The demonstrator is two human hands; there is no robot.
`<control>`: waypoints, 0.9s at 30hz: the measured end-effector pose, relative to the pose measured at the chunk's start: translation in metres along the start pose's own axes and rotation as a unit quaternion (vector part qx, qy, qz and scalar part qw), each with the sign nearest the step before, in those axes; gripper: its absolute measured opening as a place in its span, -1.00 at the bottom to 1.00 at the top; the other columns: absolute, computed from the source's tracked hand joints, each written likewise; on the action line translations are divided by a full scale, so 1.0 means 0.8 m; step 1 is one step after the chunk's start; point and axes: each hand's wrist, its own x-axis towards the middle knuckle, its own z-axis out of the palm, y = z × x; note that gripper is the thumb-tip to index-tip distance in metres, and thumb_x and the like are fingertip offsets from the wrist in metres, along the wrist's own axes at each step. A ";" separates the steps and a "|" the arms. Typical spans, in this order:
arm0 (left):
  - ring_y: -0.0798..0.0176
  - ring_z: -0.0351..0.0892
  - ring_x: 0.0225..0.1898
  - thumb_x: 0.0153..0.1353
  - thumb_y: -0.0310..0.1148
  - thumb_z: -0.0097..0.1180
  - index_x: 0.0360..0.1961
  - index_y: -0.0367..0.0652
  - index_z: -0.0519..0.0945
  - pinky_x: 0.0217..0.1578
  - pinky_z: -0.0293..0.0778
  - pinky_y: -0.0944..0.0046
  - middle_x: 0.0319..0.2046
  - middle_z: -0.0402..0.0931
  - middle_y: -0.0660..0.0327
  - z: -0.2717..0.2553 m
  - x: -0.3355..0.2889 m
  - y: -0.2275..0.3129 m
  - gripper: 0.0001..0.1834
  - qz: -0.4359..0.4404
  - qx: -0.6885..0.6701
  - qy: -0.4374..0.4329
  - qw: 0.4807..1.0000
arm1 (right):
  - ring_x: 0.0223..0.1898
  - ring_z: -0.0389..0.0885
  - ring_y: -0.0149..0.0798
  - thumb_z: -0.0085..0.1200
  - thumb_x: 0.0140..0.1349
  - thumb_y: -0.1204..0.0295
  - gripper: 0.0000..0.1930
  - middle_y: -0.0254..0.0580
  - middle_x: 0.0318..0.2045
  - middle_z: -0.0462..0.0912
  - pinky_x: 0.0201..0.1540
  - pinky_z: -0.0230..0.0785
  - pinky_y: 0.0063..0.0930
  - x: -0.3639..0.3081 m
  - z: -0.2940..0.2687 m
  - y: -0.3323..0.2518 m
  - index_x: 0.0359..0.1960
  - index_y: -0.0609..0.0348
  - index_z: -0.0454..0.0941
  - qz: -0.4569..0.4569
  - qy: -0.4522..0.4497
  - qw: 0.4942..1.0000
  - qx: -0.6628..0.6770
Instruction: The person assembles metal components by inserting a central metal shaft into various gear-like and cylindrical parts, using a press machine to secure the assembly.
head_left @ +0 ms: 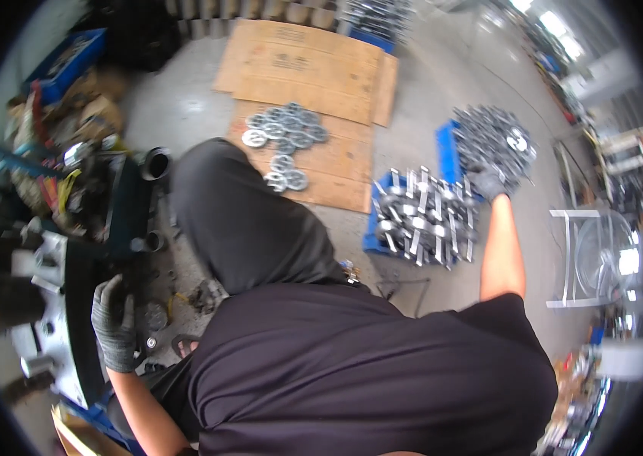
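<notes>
My left hand point(114, 323), in a grey knit glove, is at the left beside the metal machine point(70, 304). Its fingers point up with the thumb apart, and nothing shows in them. Far out to the right stretches my right arm, its gloved right hand point(488, 183) at the near edge of a heap of small grey metal parts point(492, 137) in a blue bin point(448, 152). Blur and the parts around it hide those fingers. Just below that hand, a second blue bin point(371, 242) is piled with shiny metal shafts with dark round middles point(424, 216).
Flattened cardboard point(302, 68) covers floor ahead, with several metal rings point(291, 125) lying on it. My bent knee point(222, 190) is between the machine and the cardboard. Another blue bin point(74, 61) stands far left; a round fan point(603, 258) is at the right.
</notes>
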 end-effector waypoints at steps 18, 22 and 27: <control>0.33 0.70 -0.11 0.39 -0.49 0.29 0.03 -0.25 0.71 0.00 0.62 0.29 -0.14 0.75 0.19 -0.013 -0.553 -0.021 -0.78 -0.517 0.022 0.491 0.700 | -0.22 0.68 0.19 0.24 0.22 0.62 -0.81 0.05 -0.33 0.69 -0.13 0.55 -0.07 -0.306 0.155 -0.840 -0.13 0.20 0.66 -0.850 -0.251 0.460 0.054; 0.18 0.77 -0.15 0.35 -0.39 0.30 -0.02 -0.24 0.74 -0.02 0.64 0.19 -0.20 0.78 0.07 0.101 -0.664 0.034 -0.77 -0.662 0.036 0.489 0.567 | -0.17 0.67 0.27 0.23 0.25 0.51 -0.82 0.09 -0.26 0.70 -0.12 0.55 0.04 -0.289 0.264 -0.906 -0.11 0.09 0.66 -0.869 -0.225 0.422 -0.125; 0.20 0.74 -0.23 0.29 -0.39 0.33 -0.05 -0.21 0.75 -0.10 0.64 0.17 -0.24 0.77 0.08 0.214 -0.696 0.080 -0.76 -0.751 0.059 0.480 0.449 | -0.13 0.72 0.22 0.29 0.18 0.47 -0.82 0.15 -0.19 0.74 -0.03 0.59 -0.05 -0.232 0.379 -0.913 -0.18 0.19 0.72 -0.789 -0.372 0.382 -0.307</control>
